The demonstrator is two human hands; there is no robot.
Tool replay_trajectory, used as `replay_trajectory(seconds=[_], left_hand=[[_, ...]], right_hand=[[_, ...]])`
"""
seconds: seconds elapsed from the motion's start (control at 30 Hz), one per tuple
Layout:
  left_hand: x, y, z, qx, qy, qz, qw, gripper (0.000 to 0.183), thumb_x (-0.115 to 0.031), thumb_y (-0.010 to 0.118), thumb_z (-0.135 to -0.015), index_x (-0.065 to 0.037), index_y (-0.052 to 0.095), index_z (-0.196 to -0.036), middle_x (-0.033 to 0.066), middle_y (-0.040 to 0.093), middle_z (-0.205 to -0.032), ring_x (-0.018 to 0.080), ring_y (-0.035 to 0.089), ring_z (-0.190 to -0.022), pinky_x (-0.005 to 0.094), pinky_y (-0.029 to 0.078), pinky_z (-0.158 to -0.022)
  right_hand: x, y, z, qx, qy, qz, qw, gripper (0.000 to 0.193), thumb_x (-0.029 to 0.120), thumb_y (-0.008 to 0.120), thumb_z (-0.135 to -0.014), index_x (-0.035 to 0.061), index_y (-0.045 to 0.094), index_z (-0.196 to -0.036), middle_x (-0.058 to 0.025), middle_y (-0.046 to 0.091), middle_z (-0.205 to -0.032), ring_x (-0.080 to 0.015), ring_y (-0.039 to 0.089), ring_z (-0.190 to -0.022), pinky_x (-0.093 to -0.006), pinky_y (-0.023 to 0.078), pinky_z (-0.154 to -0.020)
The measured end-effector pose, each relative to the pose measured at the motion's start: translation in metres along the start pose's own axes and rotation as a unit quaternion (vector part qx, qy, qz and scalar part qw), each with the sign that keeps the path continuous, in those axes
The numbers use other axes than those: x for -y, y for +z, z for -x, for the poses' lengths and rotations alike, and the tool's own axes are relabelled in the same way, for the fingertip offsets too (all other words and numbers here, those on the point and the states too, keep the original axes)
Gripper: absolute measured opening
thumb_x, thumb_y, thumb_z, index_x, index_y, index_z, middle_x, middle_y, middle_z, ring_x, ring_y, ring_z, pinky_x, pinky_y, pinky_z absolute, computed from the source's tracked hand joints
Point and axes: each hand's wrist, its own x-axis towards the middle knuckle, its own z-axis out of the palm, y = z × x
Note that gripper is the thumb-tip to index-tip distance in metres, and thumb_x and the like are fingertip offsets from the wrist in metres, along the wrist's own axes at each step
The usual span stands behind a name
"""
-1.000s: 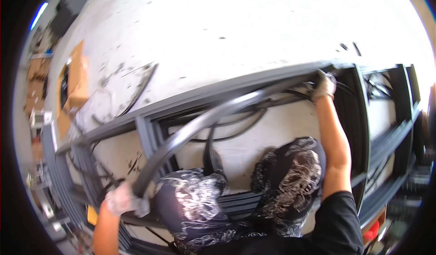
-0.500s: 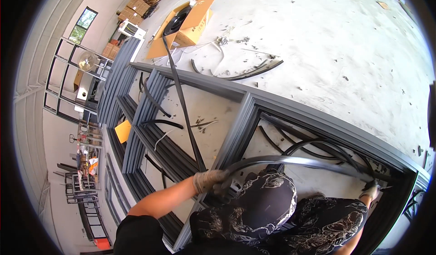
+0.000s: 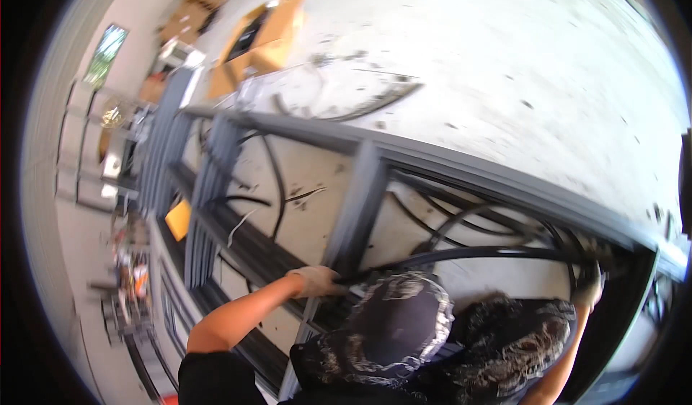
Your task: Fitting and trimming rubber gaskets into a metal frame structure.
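A black rubber sealing strip (image 3: pixel 468 254) stretches across the dark grey metal frame (image 3: pixel 504 177), between my two gloved hands. My left hand (image 3: pixel 316 281) is closed on its left end, beside the frame's crossbar (image 3: pixel 355 210). At the frame's right corner, my right hand (image 3: pixel 587 290) is closed round the strip's other end; blur and the dark corner partly hide those fingers. More black strips (image 3: pixel 461 221) loop and lie inside the same opening, behind the held one. My knees are bent within the frame, below the strip.
An open cardboard box (image 3: pixel 277 41) with a black coil stands on the pale floor beyond the frame. Strip offcuts (image 3: pixel 375 106) and small scraps lie near it. Stacked grey frames (image 3: pixel 162 145) and a yellow piece (image 3: pixel 178 220) are at the left.
The strip between my hands has gone from a raised arch to a flatter, lower line. The length running from the box to my left hand now hangs slack inside the frame. The view has shifted.
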Motion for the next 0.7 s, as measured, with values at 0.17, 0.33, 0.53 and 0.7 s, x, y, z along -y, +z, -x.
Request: replay_trajectory(seconds=[0.17,0.33,0.53,0.7], left_hand=[[-0.019,-0.043,0.019,-0.153,-0.081,-0.050,0.984,0.037,-0.042,0.055,-0.082,-0.017,0.064,-0.108,0.0125,0.066,-0.089,0.0277,0.063,-0.085,0.0379,0.047,-0.077],[-0.029,-0.084,0.006,-0.329,0.098,-0.122,0.931,0.022,-0.020,0.064,-0.075,-0.006,0.063,-0.091,0.0219,0.061,-0.085,0.0393,0.057,-0.084,0.0431,0.045,-0.072],[-0.077,-0.110,-0.025,-0.182,0.186,-0.236,0.936,0.028,-0.012,0.065,-0.075,-0.004,0.061,-0.101,0.0191,0.061,-0.095,0.0371,0.057,-0.090,0.0401,0.046,-0.079],[-0.069,-0.141,-0.028,-0.125,0.144,-0.199,0.961,0.027,-0.012,0.063,-0.076,-0.002,0.061,-0.101,0.0200,0.063,-0.090,0.0320,0.061,-0.084,0.0376,0.047,-0.077]], right_hand=[[0.011,0.119,0.034,-0.225,-0.087,0.186,0.952,0.011,0.022,0.069,-0.077,0.0119,0.065,-0.079,0.0017,0.055,-0.066,-0.0093,0.047,-0.053,-0.0240,0.039,-0.050],[0.018,0.050,-0.072,-0.275,-0.061,-0.151,0.947,0.008,0.011,0.068,-0.078,0.0080,0.062,-0.083,-0.0021,0.060,-0.074,-0.0154,0.054,-0.062,-0.0291,0.045,-0.053],[0.097,-0.049,-0.159,-0.197,-0.223,-0.242,0.924,0.038,0.025,0.029,-0.095,0.0078,0.049,-0.122,-0.0093,0.050,-0.124,-0.0155,0.045,-0.110,-0.0290,0.034,-0.097],[0.081,0.025,-0.176,-0.226,-0.178,-0.367,0.885,0.036,0.021,0.040,-0.090,0.0133,0.051,-0.124,-0.0051,0.047,-0.132,-0.0168,0.044,-0.118,-0.0322,0.035,-0.098]])
